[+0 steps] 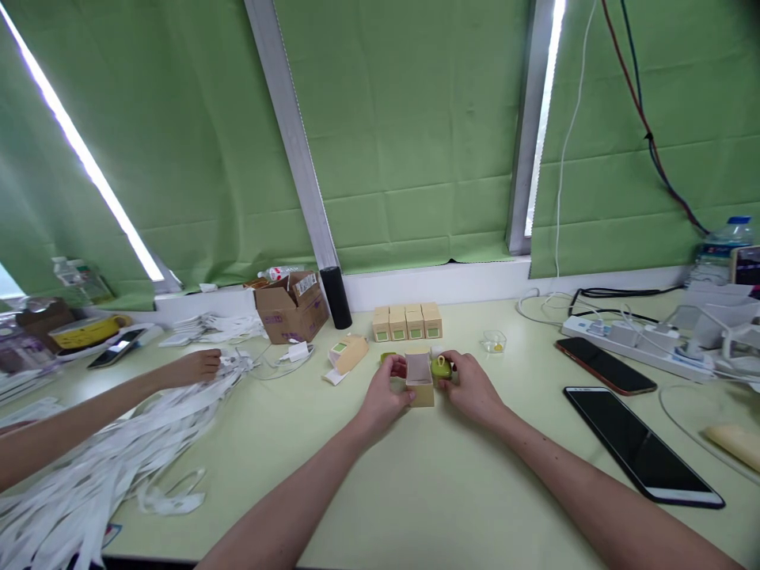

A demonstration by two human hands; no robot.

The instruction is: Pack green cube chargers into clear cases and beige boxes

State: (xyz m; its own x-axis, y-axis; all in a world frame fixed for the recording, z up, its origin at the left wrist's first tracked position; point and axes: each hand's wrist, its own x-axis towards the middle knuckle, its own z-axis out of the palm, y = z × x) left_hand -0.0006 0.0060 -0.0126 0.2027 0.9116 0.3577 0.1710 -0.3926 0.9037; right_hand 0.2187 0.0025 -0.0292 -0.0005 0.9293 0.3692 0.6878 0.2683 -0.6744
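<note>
My left hand (385, 393) grips a small tan cardboard box (421, 393) by its left side, thumb at the front. The box stands upright with its top open, showing a pale inside. Just right of it, my right hand (472, 386) pinches a small green rounded object with a loop on top (441, 367). A bit of another green thing (387, 356) shows behind my left fingers. Beyond my hands stands a row of several small tan boxes (407, 323) with green labels. An opened tan carton (347, 355) lies to their left.
At left, another person's hand (202, 366) touches a heap of white straps (136, 443). A brown carton (290, 309) and black cylinder (336, 297) stand at the back. A clear dish (493, 342), two phones (641, 443) and a power strip (629, 340) are on the right.
</note>
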